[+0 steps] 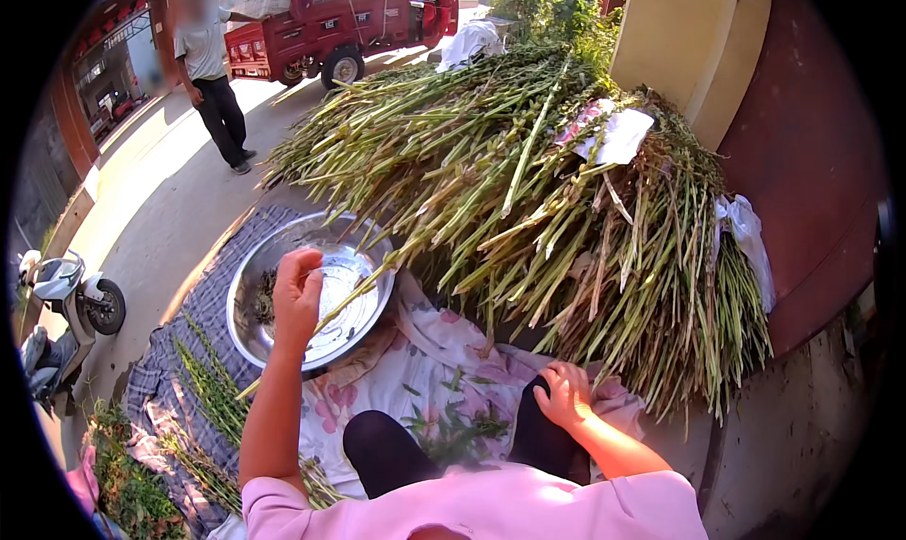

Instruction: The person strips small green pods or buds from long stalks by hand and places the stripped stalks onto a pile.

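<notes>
My left hand [298, 299] is raised over the wide metal basin [238, 328], its fingers curled together; whatever they may hold cannot be made out. A thin stalk [351, 296] slants across the basin and passes behind my left forearm. Dark loose bits [265, 297] lie at the basin's left side. My right hand [564, 395] rests on my right knee with the fingers laid out and nothing in them. Ahead of it rises a big heap of cut green stalks [491, 181], cut ends toward me.
A floral cloth [363, 389] and a blue checked cloth [193, 299] lie under the basin. Loose green stalks [212, 389] are at the left. Farther off are a scooter [71, 299], a standing person [212, 73] and a red three-wheeled truck [330, 25].
</notes>
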